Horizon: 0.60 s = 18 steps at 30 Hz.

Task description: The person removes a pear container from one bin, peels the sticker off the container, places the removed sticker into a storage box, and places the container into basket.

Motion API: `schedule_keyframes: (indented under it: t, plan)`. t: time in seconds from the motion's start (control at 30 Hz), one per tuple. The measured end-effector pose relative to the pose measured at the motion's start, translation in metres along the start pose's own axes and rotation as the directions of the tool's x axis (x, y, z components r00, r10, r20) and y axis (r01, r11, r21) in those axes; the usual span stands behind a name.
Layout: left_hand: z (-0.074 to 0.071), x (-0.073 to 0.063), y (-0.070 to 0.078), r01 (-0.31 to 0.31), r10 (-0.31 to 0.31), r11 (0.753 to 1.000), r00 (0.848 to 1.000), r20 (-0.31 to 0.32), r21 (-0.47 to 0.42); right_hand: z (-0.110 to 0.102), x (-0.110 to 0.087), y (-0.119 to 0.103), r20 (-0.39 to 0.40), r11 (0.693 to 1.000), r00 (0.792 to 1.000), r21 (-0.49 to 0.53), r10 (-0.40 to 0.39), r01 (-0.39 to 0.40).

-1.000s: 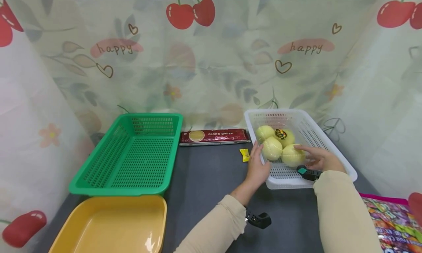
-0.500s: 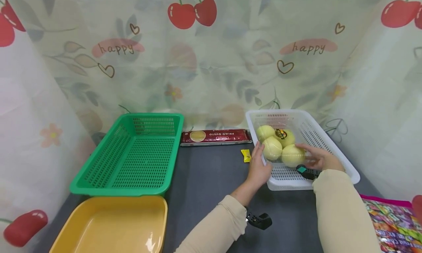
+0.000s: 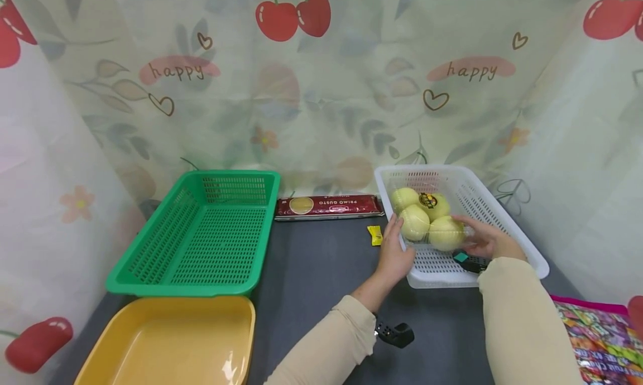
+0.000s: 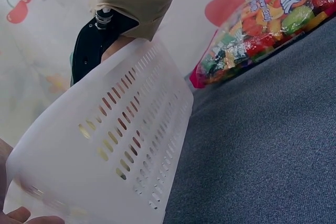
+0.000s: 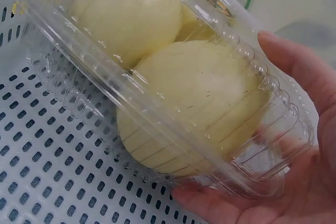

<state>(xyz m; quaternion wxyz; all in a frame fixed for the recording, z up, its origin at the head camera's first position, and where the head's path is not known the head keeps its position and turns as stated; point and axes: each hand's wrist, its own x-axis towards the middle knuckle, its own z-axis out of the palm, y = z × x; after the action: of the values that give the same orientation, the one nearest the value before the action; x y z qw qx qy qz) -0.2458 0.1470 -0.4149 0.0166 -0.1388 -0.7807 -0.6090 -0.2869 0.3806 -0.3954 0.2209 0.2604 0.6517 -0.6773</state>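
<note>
A clear plastic clamshell box (image 5: 207,95) holding several round, pale yellow fruits sits in the white perforated basket (image 3: 447,265), on the right in the head view. My right hand (image 3: 494,242) grips the box's near right corner. The right wrist view shows the thumb and fingers on opposite sides of that corner. At the basket's left rim is my left hand (image 3: 394,258), holding it with the thumb toward the inside. In the left wrist view only some fingertips (image 4: 39,219) show, beside the basket's slotted wall. A dark round label (image 3: 428,200) is on the box lid.
A green basket (image 3: 261,262) and a yellow tub (image 3: 248,335) stand on the left. Behind lies a red biscuit packet (image 3: 329,207); a small yellow wrapped candy (image 3: 375,235) lies near my left hand. A colourful candy bag (image 3: 603,340) is at the right front.
My right index finger has drawn in slightly at the box's edge. The left hand keeps its place on the basket rim, and the head view has shifted a little.
</note>
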Motion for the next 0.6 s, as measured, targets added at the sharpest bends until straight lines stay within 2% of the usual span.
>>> schedule_keyframes:
  t: [0.17, 0.4, 0.6]
  plan:
    - [0.0002, 0.0003, -0.0002, 0.002, -0.002, 1.000, 1.000, 0.002, 0.008, -0.0014, -0.0001, 0.0002, 0.042, 0.998, 0.999, 0.060, -0.008, 0.006]
    - [-0.0003, 0.0006, -0.0001, 0.017, -0.017, 1.000, 1.000, 0.014, 0.011, -0.0020, 0.0016, 0.0002, 0.085, 0.999, 0.996, 0.051, -0.017, 0.012]
    - [0.0005, 0.0015, -0.0001, 0.020, -0.021, 0.999, 1.000, 0.019, 0.026, -0.0024, 0.0025, 0.0007, 0.150, 0.993, 0.987, 0.112, -0.052, 0.035]
